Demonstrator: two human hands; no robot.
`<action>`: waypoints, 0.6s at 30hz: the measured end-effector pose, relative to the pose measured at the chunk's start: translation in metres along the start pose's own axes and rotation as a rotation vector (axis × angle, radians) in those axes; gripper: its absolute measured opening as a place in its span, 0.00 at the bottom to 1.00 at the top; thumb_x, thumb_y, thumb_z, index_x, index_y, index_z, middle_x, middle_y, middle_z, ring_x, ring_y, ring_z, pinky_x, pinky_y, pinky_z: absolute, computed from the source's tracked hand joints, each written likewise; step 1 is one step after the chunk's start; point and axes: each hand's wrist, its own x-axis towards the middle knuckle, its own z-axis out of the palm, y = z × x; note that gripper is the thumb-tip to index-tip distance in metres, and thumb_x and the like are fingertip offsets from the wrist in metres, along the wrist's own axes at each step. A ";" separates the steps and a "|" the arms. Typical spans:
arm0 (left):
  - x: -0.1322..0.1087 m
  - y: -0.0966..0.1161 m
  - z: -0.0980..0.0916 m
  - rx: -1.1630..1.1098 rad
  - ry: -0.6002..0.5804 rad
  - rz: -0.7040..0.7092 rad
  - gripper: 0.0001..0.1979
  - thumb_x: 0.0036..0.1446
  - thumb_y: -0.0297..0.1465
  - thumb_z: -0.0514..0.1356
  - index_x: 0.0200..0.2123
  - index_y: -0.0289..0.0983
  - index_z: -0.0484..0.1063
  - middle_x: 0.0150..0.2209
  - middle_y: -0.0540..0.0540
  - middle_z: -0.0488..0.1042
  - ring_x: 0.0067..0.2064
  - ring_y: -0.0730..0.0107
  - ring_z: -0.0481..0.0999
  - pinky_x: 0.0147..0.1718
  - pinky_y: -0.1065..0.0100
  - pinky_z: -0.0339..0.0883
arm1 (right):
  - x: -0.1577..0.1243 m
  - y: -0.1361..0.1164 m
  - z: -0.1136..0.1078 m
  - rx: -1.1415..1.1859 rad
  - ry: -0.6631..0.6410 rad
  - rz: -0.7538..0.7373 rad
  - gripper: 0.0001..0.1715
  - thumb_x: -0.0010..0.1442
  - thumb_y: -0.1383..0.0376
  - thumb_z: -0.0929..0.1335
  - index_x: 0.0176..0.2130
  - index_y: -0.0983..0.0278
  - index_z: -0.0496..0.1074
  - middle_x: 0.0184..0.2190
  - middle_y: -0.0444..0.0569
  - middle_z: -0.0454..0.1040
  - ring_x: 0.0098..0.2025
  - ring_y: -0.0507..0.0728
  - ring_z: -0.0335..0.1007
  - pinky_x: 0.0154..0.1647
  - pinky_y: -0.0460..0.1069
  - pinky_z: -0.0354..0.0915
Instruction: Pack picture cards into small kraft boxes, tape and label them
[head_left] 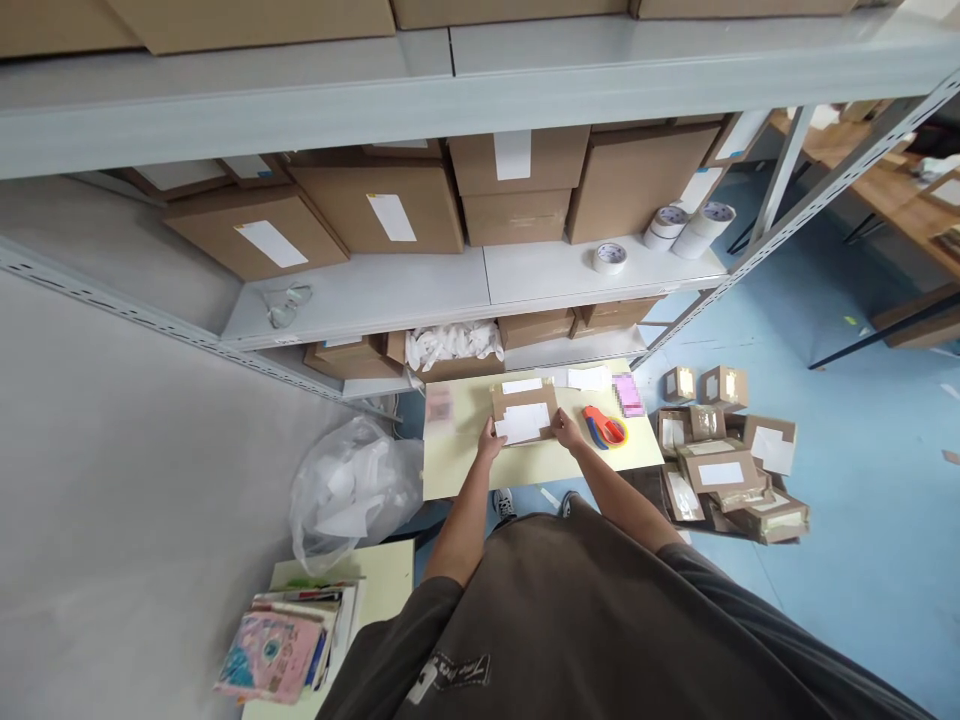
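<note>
A brown cardboard box (545, 399) with white labels on its top lies on a small pale yellow table (450, 475). My left hand (490, 440) grips the box's left edge near its front corner, thumb on top. At the opposite edge my right hand (565, 430) closes on the box's right side; the fingertips there are partly hidden. A red and blue tape dispenser (604, 428) with yellow tape rests just right of my right hand. Behind it lie a white slip of paper (589, 378) and a pink, blurred-out item (628, 395).
A metal shelf (420, 285) with cardboard boxes and tape rolls (610, 258) rises behind the table. On the floor to the right are piled parcels (720, 473). A clear bag of white scraps (356, 490) stands left, near a side table with books (274, 655).
</note>
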 end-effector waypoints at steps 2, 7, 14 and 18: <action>-0.001 0.001 -0.001 -0.026 -0.007 0.006 0.56 0.49 0.29 0.72 0.78 0.33 0.53 0.65 0.30 0.76 0.61 0.48 0.80 0.60 0.53 0.73 | -0.001 -0.001 -0.002 0.024 -0.014 -0.020 0.38 0.54 0.65 0.71 0.64 0.59 0.70 0.55 0.53 0.81 0.56 0.65 0.78 0.50 0.54 0.77; -0.005 0.019 -0.015 -0.060 0.016 0.130 0.49 0.56 0.32 0.68 0.78 0.36 0.54 0.67 0.33 0.74 0.64 0.49 0.77 0.62 0.51 0.73 | 0.002 -0.012 -0.023 0.190 -0.045 -0.127 0.27 0.57 0.60 0.71 0.56 0.63 0.75 0.51 0.57 0.83 0.53 0.66 0.80 0.49 0.55 0.77; -0.029 0.019 -0.016 0.081 -0.026 0.365 0.49 0.61 0.37 0.66 0.80 0.47 0.47 0.74 0.39 0.64 0.77 0.52 0.60 0.71 0.48 0.60 | -0.007 0.002 -0.038 0.250 -0.140 -0.286 0.49 0.54 0.66 0.69 0.73 0.54 0.63 0.68 0.57 0.72 0.66 0.63 0.72 0.61 0.59 0.73; -0.038 0.007 0.002 0.080 -0.133 0.247 0.56 0.55 0.38 0.73 0.80 0.49 0.48 0.76 0.35 0.59 0.76 0.45 0.60 0.69 0.45 0.62 | -0.013 0.023 -0.024 0.068 -0.157 -0.291 0.59 0.48 0.71 0.67 0.77 0.55 0.57 0.75 0.57 0.63 0.75 0.62 0.60 0.68 0.60 0.67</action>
